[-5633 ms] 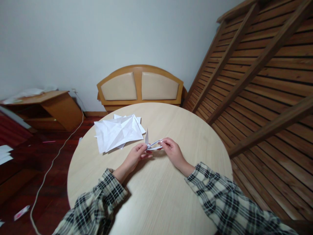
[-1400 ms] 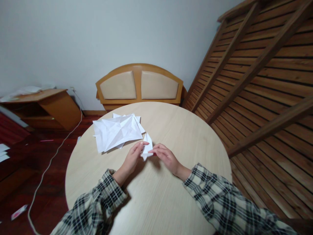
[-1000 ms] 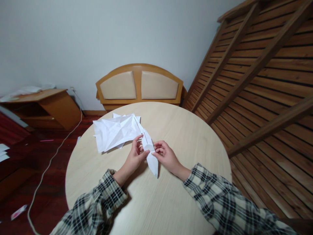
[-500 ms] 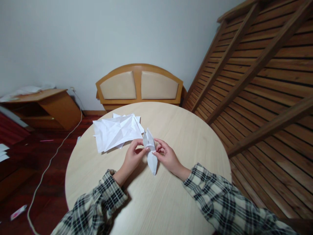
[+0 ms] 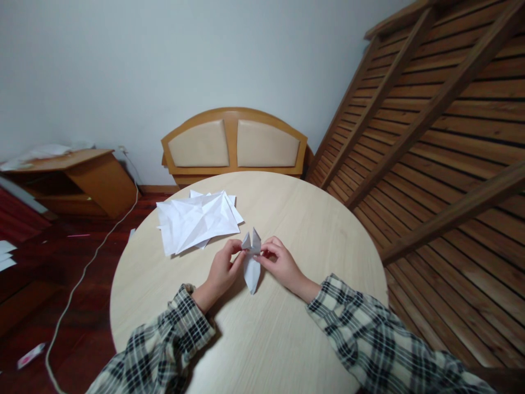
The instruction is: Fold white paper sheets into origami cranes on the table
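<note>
A small folded piece of white paper [image 5: 251, 273] is between my hands above the round table [image 5: 287, 339]. Two narrow points stick up at its far end, and a single tapered point faces me. My left hand [image 5: 223, 268] pinches its left edge between thumb and fingers. On the other side, my right hand [image 5: 283, 265] pinches the right edge, thumb near the middle. The fingers cover part of the folds there. Beyond my left hand lies a stack of creased white paper sheets [image 5: 197, 221].
A padded headboard [image 5: 233, 139] stands behind the table against the wall. Wooden slats [image 5: 430, 148] lean at the right. To the left are a low wooden cabinet [image 5: 98, 180] and a white cable [image 5: 84, 273] running across the dark floor.
The folded paper has tilted, so its two far points look shorter and sit a little lower and nearer. Both hands keep their pinch, with slight finger shifts. The sheet stack stays put.
</note>
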The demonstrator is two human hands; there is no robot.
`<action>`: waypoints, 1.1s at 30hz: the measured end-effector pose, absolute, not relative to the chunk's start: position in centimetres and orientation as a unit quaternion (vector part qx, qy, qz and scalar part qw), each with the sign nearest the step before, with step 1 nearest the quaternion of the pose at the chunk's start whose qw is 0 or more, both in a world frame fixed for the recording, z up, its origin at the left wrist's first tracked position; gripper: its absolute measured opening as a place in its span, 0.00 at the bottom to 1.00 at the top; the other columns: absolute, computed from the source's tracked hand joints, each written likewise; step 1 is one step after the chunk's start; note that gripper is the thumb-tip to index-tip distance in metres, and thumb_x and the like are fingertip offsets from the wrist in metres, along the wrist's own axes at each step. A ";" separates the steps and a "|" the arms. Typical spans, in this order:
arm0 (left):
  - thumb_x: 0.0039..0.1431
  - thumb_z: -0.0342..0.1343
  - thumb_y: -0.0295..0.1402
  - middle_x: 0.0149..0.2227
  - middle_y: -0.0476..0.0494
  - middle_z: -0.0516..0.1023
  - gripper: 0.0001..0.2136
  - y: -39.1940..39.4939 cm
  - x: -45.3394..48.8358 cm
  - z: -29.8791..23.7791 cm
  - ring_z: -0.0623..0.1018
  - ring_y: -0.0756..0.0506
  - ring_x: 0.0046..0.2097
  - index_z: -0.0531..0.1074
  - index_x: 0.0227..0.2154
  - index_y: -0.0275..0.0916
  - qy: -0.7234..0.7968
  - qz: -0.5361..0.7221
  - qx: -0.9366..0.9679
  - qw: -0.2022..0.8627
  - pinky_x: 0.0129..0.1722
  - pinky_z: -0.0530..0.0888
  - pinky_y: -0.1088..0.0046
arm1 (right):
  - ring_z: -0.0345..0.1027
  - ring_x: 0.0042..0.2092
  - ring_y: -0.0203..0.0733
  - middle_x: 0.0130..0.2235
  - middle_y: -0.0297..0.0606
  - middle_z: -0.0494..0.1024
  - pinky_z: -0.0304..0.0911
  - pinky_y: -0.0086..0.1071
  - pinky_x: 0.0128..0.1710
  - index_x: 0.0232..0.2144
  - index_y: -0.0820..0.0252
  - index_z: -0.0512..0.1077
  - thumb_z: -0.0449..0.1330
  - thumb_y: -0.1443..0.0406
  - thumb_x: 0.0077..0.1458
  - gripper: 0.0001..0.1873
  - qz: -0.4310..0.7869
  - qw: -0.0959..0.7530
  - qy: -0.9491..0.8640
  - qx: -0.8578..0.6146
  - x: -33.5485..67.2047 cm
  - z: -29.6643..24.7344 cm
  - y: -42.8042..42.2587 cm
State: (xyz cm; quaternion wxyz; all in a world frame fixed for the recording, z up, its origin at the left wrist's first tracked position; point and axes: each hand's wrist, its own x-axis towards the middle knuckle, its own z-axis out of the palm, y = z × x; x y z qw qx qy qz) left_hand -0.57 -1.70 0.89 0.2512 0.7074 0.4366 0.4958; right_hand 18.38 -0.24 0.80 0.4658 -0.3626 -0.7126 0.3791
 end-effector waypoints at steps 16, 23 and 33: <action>0.58 0.61 0.38 0.26 0.56 0.72 0.18 -1.8 1.0 1.5 0.70 0.52 0.26 0.58 0.45 0.43 0.352 0.563 0.536 0.521 0.27 0.65 0.78 | 0.63 0.30 0.37 0.28 0.30 0.67 0.59 0.31 0.30 0.31 0.56 0.64 0.57 0.54 0.61 0.13 0.460 0.462 -0.673 -0.349 18.1 0.9 -1.0; 0.59 0.60 0.41 0.25 0.58 0.69 0.18 -1.8 0.9 1.6 0.69 0.52 0.25 0.56 0.41 0.45 0.356 0.549 0.513 0.556 0.25 0.64 0.78 | 0.64 0.34 0.39 0.30 0.33 0.68 0.62 0.34 0.36 0.31 0.56 0.67 0.51 0.53 0.65 0.16 0.461 0.464 -0.684 -0.323 18.3 1.0 -0.9; 0.60 0.58 0.41 0.34 0.50 0.68 0.12 -1.9 0.8 1.1 0.70 0.49 0.34 0.63 0.37 0.40 0.388 0.498 0.591 0.503 0.34 0.68 0.73 | 0.70 0.36 0.39 0.34 0.35 0.73 0.67 0.35 0.38 0.35 0.57 0.70 0.57 0.60 0.60 0.07 0.456 0.477 -0.672 -0.336 18.1 0.7 -0.7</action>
